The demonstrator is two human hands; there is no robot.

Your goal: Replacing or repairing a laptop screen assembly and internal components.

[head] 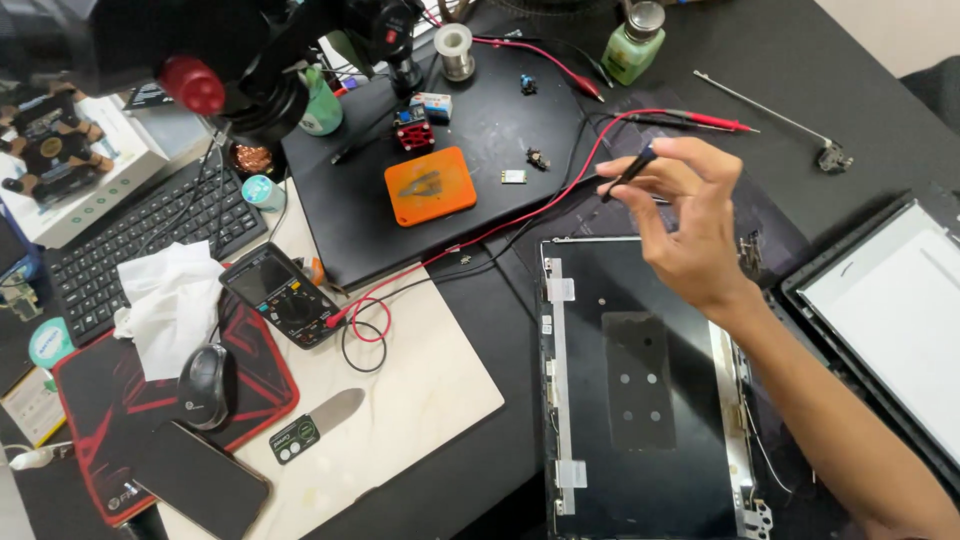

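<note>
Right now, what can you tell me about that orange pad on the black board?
The orange pad is a flat rounded rectangle, soft and rubbery in look, with a grey smudged patch at its middle. It lies slightly tilted on the black board, near its front edge. Nothing rests on it; the right hand holding a thin black tool stays apart.

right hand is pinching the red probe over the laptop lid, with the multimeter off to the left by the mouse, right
Not quite: in the head view the right hand pinches the black probe, not the red one. The red probe lies untouched on the bench behind it. The laptop lid and multimeter by the mouse are as you say.
</note>
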